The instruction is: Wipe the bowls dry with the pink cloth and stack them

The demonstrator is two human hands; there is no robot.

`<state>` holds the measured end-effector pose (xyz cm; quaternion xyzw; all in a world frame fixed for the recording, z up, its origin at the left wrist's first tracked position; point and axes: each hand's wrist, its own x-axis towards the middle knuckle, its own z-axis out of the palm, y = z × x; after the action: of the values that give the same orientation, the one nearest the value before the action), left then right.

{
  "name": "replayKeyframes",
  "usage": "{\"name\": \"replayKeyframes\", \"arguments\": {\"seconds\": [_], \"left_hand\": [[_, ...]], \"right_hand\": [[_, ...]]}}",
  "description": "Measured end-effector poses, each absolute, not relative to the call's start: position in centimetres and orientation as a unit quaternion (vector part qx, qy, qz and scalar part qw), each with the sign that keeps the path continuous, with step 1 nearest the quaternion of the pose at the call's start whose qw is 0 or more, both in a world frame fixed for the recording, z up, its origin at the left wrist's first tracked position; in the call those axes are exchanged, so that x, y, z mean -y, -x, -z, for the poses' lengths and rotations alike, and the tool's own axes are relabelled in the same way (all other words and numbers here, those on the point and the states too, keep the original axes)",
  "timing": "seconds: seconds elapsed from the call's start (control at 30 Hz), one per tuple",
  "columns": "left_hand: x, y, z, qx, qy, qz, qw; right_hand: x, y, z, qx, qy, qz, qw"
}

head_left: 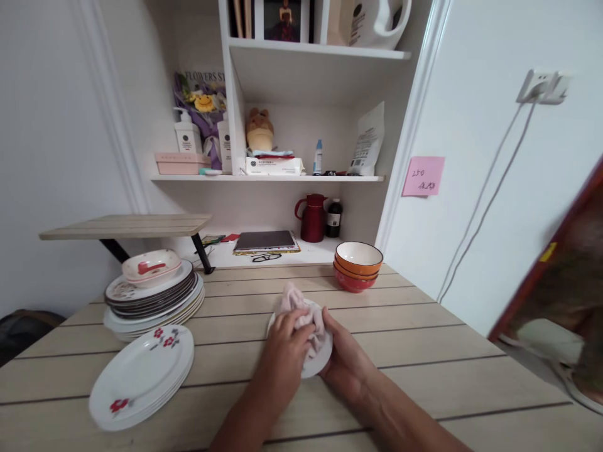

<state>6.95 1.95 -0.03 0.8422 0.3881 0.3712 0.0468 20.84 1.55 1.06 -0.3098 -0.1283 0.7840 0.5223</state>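
Observation:
A small white plate (315, 367) is tilted up above the table in front of me. My right hand (346, 358) grips its right edge, with the thumb at the rim and the fingers behind. Bunched on the plate's face is a pale pink cloth (293, 296), and my left hand (288, 336) presses on it with bent fingers. The cloth and my left hand cover much of the plate. To the left lies a stack of white oval plates (141, 376) with red flowers.
Behind those stand piled round plates (155, 295) topped by a patterned bowl (151, 267), near a small raised shelf (127, 227). Orange and red bowls (358, 267) are stacked at the back right. Beyond the table (424, 339) are a laptop (264, 240) and a red jug (313, 218).

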Motion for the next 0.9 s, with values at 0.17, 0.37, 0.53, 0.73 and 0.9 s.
{"name": "replayKeyframes", "arguments": {"seconds": [0.17, 0.37, 0.53, 0.73, 0.9], "left_hand": [[-1.7, -6.8, 0.3, -0.370, -0.855, -0.357, 0.075], [-1.8, -6.7, 0.0, -0.434, -0.778, -0.439, 0.113], [-1.2, -7.0, -0.8, -0.459, -0.790, -0.406, 0.028], [-0.9, -7.1, -0.9, -0.447, -0.814, -0.367, 0.050], [-1.0, -7.1, -0.2, -0.442, -0.797, -0.395, 0.113]], "right_hand": [[-1.9, -21.7, -1.6, 0.136, 0.311, -0.776, 0.531], [-1.5, -20.9, -1.8, 0.148, 0.295, -0.790, 0.517], [-1.7, -21.1, -1.3, 0.153, 0.276, -0.798, 0.513], [-2.0, -21.3, -1.0, 0.143, 0.270, -0.801, 0.514], [-2.0, -21.1, -1.3, 0.136, 0.270, -0.799, 0.520]]}}
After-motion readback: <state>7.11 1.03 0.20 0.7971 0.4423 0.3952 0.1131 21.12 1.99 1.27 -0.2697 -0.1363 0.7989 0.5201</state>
